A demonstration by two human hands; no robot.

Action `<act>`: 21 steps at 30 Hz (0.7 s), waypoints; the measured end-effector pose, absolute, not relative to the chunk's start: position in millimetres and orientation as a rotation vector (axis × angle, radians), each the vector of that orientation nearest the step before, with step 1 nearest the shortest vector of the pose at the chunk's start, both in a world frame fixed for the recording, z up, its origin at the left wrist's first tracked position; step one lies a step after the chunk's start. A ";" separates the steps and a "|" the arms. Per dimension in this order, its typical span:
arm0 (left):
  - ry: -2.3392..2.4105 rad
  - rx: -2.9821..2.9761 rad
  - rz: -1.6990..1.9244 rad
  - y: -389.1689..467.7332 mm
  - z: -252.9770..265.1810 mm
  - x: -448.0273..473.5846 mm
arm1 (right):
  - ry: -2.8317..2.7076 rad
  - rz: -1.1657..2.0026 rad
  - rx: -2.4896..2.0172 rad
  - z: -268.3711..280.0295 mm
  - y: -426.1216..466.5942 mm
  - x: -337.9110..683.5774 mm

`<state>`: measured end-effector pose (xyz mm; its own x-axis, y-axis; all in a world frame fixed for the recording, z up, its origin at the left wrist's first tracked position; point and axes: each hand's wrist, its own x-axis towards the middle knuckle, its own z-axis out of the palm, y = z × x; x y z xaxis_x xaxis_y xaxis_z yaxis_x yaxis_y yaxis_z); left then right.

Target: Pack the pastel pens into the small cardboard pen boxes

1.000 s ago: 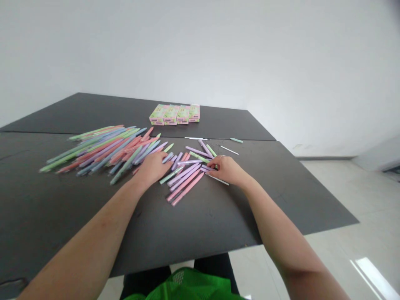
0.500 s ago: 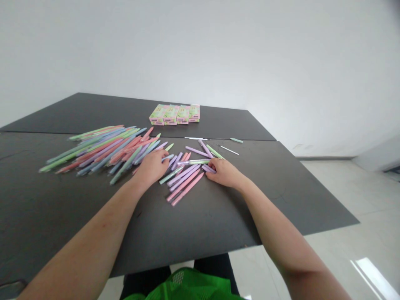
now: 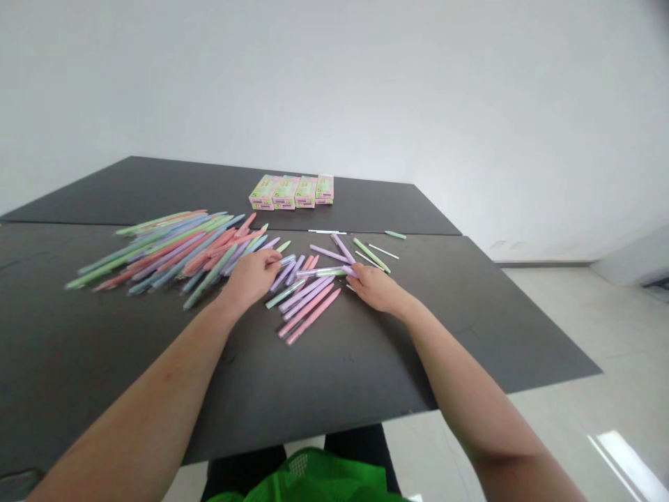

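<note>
My right hand (image 3: 377,287) pinches a short purple pen part (image 3: 349,270), which lies against the end of a clear-and-green pen piece (image 3: 321,272). My left hand (image 3: 254,277) is closed at the edge of the large pile, its fingertips beside a light blue piece (image 3: 287,260); whatever they grip is hidden. Between the hands lie several purple pen pieces (image 3: 303,298), a teal clear-ended piece (image 3: 285,294) and pink pieces (image 3: 313,317). Just beyond my right hand rests a light green barrel (image 3: 372,255).
A large pile of pastel pens (image 3: 167,251) covers the left of the dark table (image 3: 324,390). Small pink-and-green boxes (image 3: 293,192) stand in a row at the back. Thin white refills (image 3: 384,251) and a teal piece (image 3: 396,235) lie at the right.
My right hand has lifted a purple part against the long piece and uncovered the green barrel and white refills. My left hand has shifted slightly left, off the blue piece.
</note>
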<state>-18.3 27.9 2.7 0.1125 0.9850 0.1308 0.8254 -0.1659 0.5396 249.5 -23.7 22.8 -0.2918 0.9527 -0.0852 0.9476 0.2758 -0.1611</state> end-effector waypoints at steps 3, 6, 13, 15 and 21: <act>1.791 2.078 0.679 26.2 7.4 -15.8 | -2.487 0.277 -1.854 22.4 -23.8 249.6; 1.646 2.112 0.614 20.8 16.0 -12.6 | -2.495 0.282 -1.859 21.3 -23.3 250.6; 1.577 2.218 0.282 4.5 28.7 -5.1 | -2.502 0.258 -1.881 20.7 -22.4 250.4; 1.575 2.218 0.255 1.5 30.0 -2.9 | -2.491 0.265 -1.880 21.1 -22.5 250.1; 1.527 2.169 0.382 2.1 30.0 -4.9 | -2.460 0.290 -1.890 21.2 -23.2 249.5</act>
